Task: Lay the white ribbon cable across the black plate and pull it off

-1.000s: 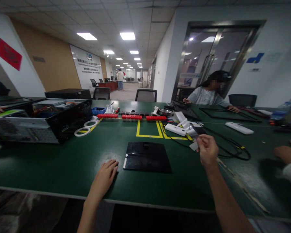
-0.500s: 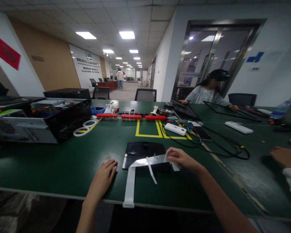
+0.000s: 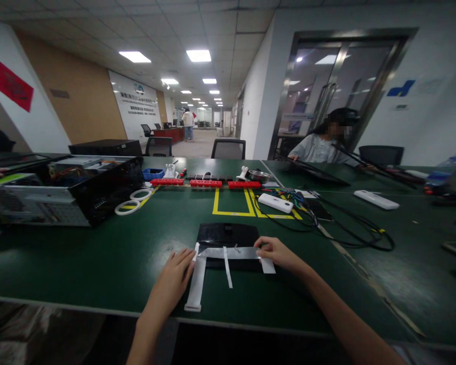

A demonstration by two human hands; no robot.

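A flat black panel (image 3: 228, 234) lies on the green table (image 3: 99, 253) in front of me. A white ribbon cable (image 3: 228, 252) lies across its near edge, with branches hanging down toward the table's front edge. My right hand (image 3: 275, 252) pinches the cable's right end against the panel. My left hand (image 3: 173, 281) rests with fingers stretched out on the table at the cable's left bend, touching it.
An open computer case (image 3: 61, 190) stands at the left, white tape rings (image 3: 128, 207) beside it. Red strips (image 3: 205, 183), a yellow taped square (image 3: 233, 205), a white device (image 3: 275, 203) and black cables (image 3: 349, 228) lie beyond. A person (image 3: 327, 144) sits across, handling a thin black frame.
My right hand carried the white ribbon cable from up at the right down onto the black panel and laid it flat. My left hand slid right to the cable's left bend.
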